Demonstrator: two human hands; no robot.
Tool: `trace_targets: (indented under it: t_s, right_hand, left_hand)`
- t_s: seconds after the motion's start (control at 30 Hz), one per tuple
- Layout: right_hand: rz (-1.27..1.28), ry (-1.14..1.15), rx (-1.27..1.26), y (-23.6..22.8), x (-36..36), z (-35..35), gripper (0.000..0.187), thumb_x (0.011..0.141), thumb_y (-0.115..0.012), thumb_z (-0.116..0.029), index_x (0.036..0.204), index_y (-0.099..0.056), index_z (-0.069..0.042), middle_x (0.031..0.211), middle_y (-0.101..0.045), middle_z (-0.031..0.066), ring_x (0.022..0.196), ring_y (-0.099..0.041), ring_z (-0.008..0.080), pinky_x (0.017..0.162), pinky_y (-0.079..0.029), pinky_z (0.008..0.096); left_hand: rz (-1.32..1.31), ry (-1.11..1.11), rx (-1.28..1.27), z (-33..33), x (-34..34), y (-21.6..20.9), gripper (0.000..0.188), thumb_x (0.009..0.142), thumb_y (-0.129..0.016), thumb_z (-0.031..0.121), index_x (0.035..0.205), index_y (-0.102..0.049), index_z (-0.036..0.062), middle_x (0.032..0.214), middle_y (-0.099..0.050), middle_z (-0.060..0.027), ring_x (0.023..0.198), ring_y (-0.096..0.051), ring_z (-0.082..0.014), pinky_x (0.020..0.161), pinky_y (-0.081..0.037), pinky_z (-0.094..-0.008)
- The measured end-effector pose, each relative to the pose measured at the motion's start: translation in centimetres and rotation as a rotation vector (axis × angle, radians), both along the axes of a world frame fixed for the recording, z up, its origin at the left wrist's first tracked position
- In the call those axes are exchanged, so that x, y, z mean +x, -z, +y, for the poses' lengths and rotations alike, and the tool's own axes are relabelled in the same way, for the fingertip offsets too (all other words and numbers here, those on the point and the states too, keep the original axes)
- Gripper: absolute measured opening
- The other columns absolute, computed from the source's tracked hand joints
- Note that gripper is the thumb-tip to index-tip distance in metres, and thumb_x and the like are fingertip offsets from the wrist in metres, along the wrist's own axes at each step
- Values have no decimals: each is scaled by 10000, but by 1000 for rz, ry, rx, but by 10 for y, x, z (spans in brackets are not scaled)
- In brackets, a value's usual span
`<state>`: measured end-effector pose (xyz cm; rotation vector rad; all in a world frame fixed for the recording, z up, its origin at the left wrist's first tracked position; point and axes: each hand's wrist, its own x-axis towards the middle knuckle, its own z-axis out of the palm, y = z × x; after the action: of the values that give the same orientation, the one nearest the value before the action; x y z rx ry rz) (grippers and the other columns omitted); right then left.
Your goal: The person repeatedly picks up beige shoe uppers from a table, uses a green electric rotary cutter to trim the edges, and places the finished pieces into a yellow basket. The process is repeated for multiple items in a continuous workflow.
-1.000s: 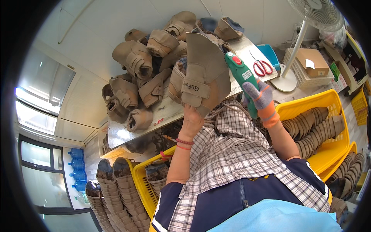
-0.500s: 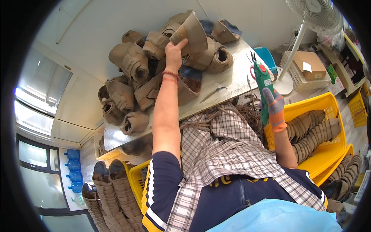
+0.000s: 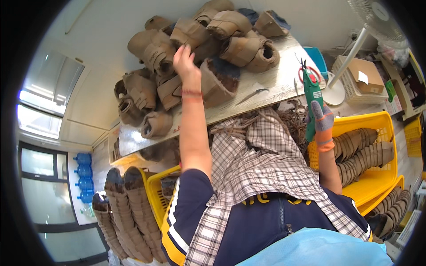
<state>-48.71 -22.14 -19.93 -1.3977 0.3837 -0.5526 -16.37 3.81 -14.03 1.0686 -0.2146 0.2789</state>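
Observation:
A heap of tan shoe uppers, some showing dark furry lining, covers the far side of the worktable. Over the front of the heap my bare left hand reaches up, fingers stretched out with nothing held. Its fingertips are by the lower edge of one upper; whether they touch it I cannot tell. Nearer me lies another upper with brown fur and a blue patch. My right hand, in a grey and orange glove, grips green power shears, their dark blades pointing up and away.
Red-handled scissors and a thin hooked tool lie on the table. Brown trimmings gather at its front edge. Yellow crates of stacked uppers stand right; tall stacks stand left. A white fan rises back right.
My left hand has let go of an upper on top of the heap and come down and slightly left. My right hand keeps the shears, slightly shifted with the view.

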Motion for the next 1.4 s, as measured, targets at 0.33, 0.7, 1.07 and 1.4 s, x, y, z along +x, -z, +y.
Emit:
trace_targets:
  t_s: [0.33, 0.7, 1.07, 1.4]
  right_hand:
    - [45, -107, -44, 12, 17, 20, 346, 862, -686, -378, 930, -602, -50, 641, -522, -20, 516, -476, 59, 456, -359, 220]
    - [159, -139, -70, 21, 12, 31, 316, 867, -688, -331, 945, -608, -36, 663, -549, -20, 533, -494, 56, 477, -384, 217]
    - [133, -140, -31, 25, 11, 28, 343, 855, -702, -339, 975, -617, -29, 680, -555, -26, 536, -481, 47, 480, -385, 217]
    - [170, -137, -138, 26, 17, 25, 341, 850, -711, -329, 988, -633, -27, 680, -556, -30, 548, -474, 43, 496, -379, 211]
  left_hand:
    - [317, -166, 114, 53, -69, 136, 304, 766, -792, 136, 934, -563, 28, 903, -607, -30, 802, -525, -134, 729, -431, -291]
    - [435, -416, 42, 45, -74, 137, 306, 715, -784, -10, 911, -550, -9, 877, -597, -48, 795, -513, -152, 752, -427, -280]
    - [409, 200, -558, 79, -92, 122, 273, 816, -618, 41, 1079, -580, -20, 1136, -627, -125, 1054, -590, -297, 976, -448, -472]
    - [26, 41, 79, 123, -141, 72, 266, 865, -653, 68, 1119, -642, -10, 1110, -665, -70, 976, -615, -146, 915, -454, -289]
